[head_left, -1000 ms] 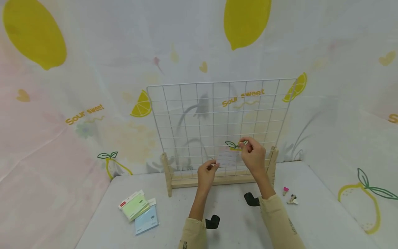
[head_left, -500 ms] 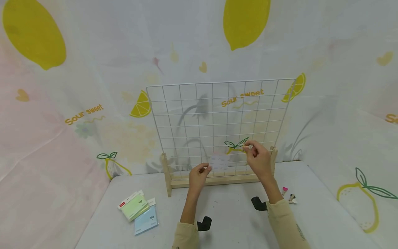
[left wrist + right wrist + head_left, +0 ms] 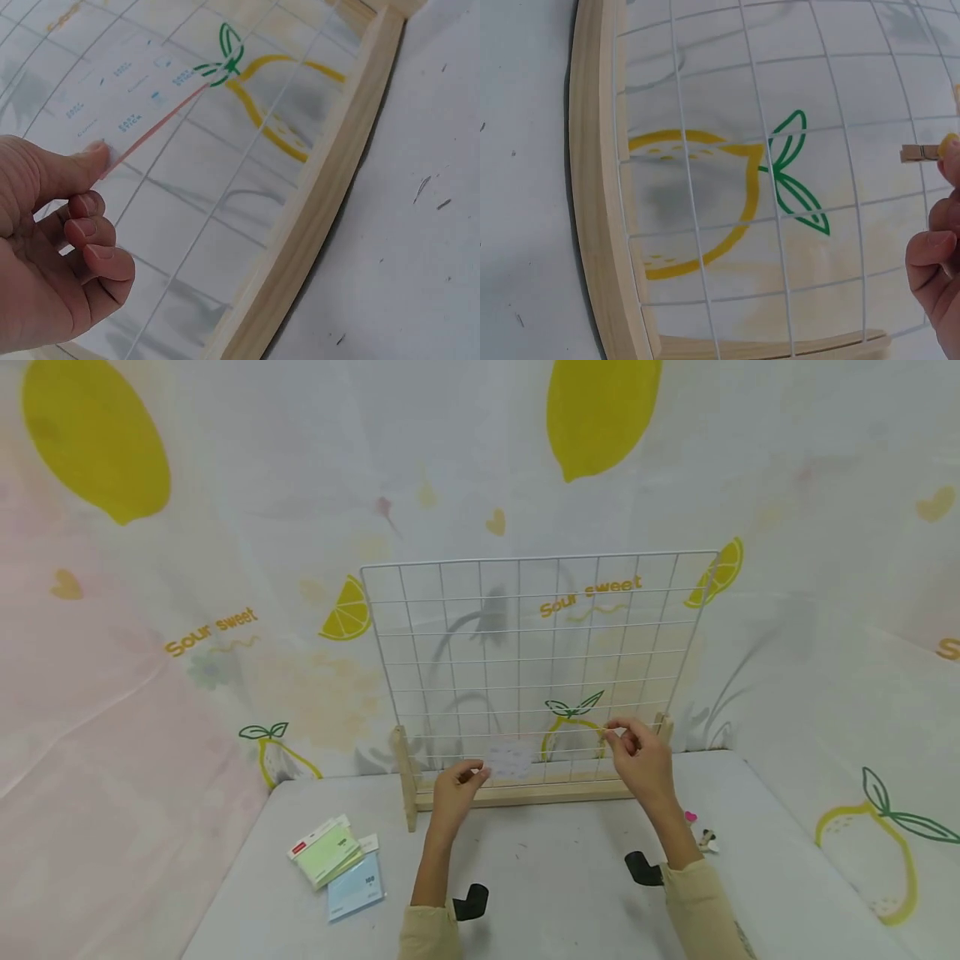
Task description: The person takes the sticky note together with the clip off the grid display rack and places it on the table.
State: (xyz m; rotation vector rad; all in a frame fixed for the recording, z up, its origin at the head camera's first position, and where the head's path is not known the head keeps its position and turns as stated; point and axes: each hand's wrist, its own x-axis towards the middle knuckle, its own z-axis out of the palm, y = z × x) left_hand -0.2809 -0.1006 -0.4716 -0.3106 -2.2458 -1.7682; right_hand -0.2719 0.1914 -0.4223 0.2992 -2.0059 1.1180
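Observation:
My left hand [image 3: 454,795] pinches a small sheet of paper [image 3: 512,760] by its edge, in front of the white wire grid [image 3: 517,635]. Close up in the left wrist view, the paper [image 3: 139,94] carries pale blue "Easy Stick" print and has a thin pinkish-red edge. To the right, my right hand [image 3: 645,767] is raised near the grid's lower right part. Between its fingertips it pinches a small wooden clothespin [image 3: 920,153] with something yellow on it; the hand is partly cut off in the right wrist view. Both hands are apart.
A wooden base [image 3: 525,795] holds the grid upright on the white table [image 3: 540,868]. Green packs of notes [image 3: 326,853] and a blue pack [image 3: 356,887] lie at the left. More small clips [image 3: 707,840] lie at the right, beyond my forearm.
My hands have moved apart and lower: the left goes left and down with the paper, the right goes right and down with the clothespin.

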